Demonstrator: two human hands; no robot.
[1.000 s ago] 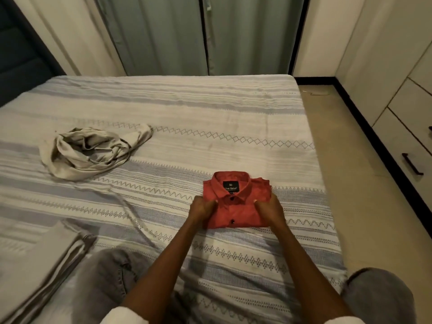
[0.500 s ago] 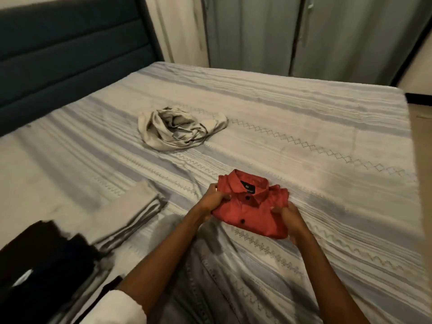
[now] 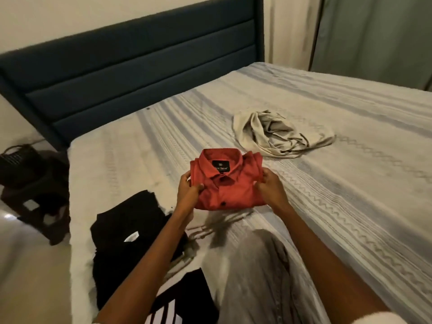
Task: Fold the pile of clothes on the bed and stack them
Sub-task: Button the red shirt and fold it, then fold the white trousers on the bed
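Fingers of the left hand (image 3: 188,192) and the right hand (image 3: 271,188) curl round opposite side edges of the folded red button-up shirt (image 3: 225,183), each grip pinching the cloth with the thumb on top. That shirt is held collar up, its black neck label and dark buttons showing, lifted just above the bed with the grey-and-white striped patterned bedspread (image 3: 327,183); a shadow lies on the cover beneath it. Below the left forearm, near the bed's edge, rests a stack of folded black garments (image 3: 126,230) with a small white tag, and a black piece with white stripes (image 3: 173,307) sits closer to the body. Beyond the shirt, well apart from it, a crumpled beige garment (image 3: 275,134) lies unfolded on the bedspread. Grey trouser legs (image 3: 252,277) show between the arms. A dark blue padded headboard (image 3: 131,73) stands at the far left end of the bed, and green curtains (image 3: 374,36) hang behind
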